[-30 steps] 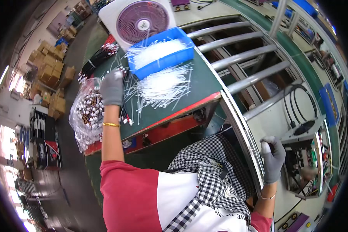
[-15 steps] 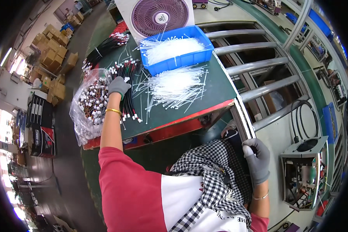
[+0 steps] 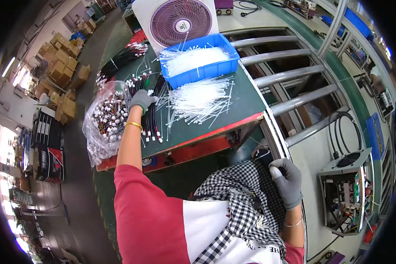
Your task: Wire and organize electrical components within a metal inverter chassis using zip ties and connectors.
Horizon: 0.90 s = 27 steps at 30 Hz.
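Got a bundle of black cables (image 3: 151, 121) on the green desk (image 3: 246, 99), left of centre in the frame, right under the grey-gloved left hand (image 3: 143, 100). Fingers across roughly the middle of it, aimed toward the right side of the frame, with cable showing both above and below the glove. Can't tell whether clamped on or just resting on top, sorry.

Runs roughly top to bottom in the frame, tilted only a little. Points its lower ends at the desk's red edge, spread slightly, with little white connectors on the tips. More white connectors up at the top end too.

Immediately left of the bundle, a clear plastic bag (image 3: 105, 116) full of small white connectors and wires. Over to the right, a heap of white zip ties (image 3: 200, 101), then a blue bin (image 3: 202, 75) with more of the same.

Down at lower right, a grey-gloved right hand (image 3: 288, 182), beside the checked apron (image 3: 242, 189). Curled up, thumb close to the index finger, but can't tell if touching.

Hard to make out: left fingertips, mostly turned away, and the stretch of cable under the glove. Also cut off at the top edge: the purple-and-white fan (image 3: 182, 26).
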Motion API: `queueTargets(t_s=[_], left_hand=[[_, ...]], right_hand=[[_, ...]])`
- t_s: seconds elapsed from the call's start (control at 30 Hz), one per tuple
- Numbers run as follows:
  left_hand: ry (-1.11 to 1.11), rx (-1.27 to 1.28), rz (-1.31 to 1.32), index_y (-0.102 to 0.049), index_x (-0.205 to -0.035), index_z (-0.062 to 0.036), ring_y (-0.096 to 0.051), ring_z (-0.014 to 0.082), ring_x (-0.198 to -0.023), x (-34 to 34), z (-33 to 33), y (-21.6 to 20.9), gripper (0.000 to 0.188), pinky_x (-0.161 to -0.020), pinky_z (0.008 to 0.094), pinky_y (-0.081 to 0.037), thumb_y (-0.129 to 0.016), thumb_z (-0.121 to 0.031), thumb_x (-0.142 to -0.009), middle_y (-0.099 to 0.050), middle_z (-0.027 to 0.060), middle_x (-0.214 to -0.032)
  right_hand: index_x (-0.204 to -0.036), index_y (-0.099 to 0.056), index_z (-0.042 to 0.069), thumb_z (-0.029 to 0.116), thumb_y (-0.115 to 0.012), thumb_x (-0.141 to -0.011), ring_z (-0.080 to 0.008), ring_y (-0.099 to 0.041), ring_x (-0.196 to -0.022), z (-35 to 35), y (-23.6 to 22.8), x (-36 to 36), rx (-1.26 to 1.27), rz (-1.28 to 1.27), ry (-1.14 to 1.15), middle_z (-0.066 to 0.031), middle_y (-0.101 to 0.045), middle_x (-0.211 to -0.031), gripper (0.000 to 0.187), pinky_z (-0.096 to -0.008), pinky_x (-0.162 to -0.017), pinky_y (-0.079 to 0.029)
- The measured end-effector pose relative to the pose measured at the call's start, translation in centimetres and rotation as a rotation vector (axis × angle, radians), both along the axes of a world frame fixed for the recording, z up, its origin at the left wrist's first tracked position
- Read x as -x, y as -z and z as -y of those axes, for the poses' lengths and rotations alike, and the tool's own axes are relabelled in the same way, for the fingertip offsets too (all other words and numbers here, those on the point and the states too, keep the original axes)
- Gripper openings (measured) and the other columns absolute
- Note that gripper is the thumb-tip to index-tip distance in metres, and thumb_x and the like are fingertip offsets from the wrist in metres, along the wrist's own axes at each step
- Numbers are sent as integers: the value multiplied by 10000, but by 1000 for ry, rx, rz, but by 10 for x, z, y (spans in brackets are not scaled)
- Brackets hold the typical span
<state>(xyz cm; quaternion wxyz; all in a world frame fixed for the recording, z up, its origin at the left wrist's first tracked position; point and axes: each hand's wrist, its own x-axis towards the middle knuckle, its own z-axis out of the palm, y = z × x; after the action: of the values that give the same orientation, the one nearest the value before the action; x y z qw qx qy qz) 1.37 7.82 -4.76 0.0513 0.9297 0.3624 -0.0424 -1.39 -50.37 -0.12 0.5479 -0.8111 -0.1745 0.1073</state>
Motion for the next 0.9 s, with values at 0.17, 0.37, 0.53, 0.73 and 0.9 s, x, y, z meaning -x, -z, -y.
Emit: queueTargets(t_s=[0.17, 0.37, 0.53, 0.73, 0.9], left_hand=[[-78, 292, 237, -650, -1065, 38, -691, 269, -678, 4, 9, -13, 558, -652, 389, -551, -771, -420, -769, -694, 188, -957], [-63, 335, 570, -665, -1056, 3, -693, 235, -685, 19, 14, -62, 450, -698, 360, -539, -658, -390, -837, -718, 109, -768], [-57, 123, 566, -624, -1000, -17, -689, 198, -673, 47, -21, -87, 315, -556, 358, -515, -616, -311, -885, -725, 97, -755], [-109, 150, 441, -602, -1094, -8, -697, 297, -795, 59, -37, -78, 437, -735, 393, -526, -642, -372, -854, -721, 143, -808], [-186, -265, 71, -661, -1125, 22, -692, 330, -1017, 56, -48, -65, 456, -881, 414, -544, -688, -314, -818, -674, 253, -1140]], right_hand=[[-944, -662, -11, 105, -676, -864, -191, -643, -838, 6, 5, 2, 17, 18, -3, -95, -672, -879, 142, -298, -788, -495], [-947, -657, -16, 107, -674, -869, -179, -639, -842, 9, 9, 1, 13, -7, 26, -89, -671, -882, 146, -297, -795, -495], [-973, -657, -18, 114, -665, -887, -165, -635, -842, 1, 1, 2, 21, 1, -42, -89, -672, -893, 158, -290, -795, -495], [-972, -657, -21, 113, -664, -889, -161, -633, -824, 1, 6, 2, 23, -7, -46, -91, -671, -884, 158, -287, -778, -497], [-969, -659, -15, 115, -663, -892, -157, -632, -817, 6, 12, 3, 11, -32, -21, -89, -669, -874, 152, -281, -767, -496]])
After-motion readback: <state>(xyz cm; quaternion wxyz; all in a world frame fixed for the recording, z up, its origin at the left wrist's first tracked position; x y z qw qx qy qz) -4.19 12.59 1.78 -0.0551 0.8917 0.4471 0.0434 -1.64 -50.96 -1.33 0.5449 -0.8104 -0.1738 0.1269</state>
